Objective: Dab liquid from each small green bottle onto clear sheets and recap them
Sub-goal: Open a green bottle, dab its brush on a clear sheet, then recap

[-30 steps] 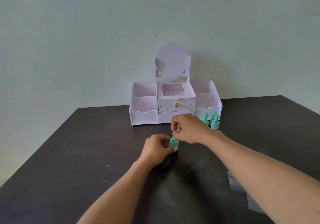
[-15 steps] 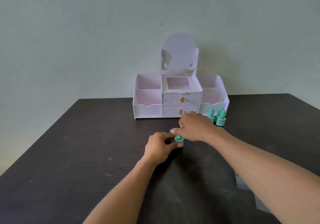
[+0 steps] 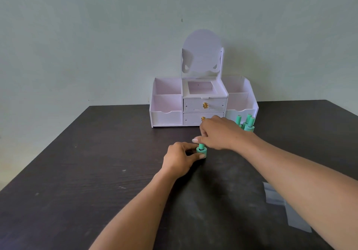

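A small green bottle (image 3: 202,151) stands upright on the dark table at its middle. My left hand (image 3: 181,158) grips the bottle's base from the left. My right hand (image 3: 219,133) pinches the green cap (image 3: 201,146) at the bottle's neck from above. Three more green bottles (image 3: 248,122) stand capped behind my right hand, in front of the organizer's right side. Clear sheets (image 3: 284,209) lie on the table at the lower right, partly hidden by my right forearm.
A white desk organizer (image 3: 166,114) with open side bins, two small drawers and an upright rounded panel stands at the table's far edge against the pale wall. The dark table (image 3: 77,172) stretches wide on the left.
The camera view has shifted a little. My right hand has lowered onto the bottle's neck with the cap. My left hand keeps its hold on the base.
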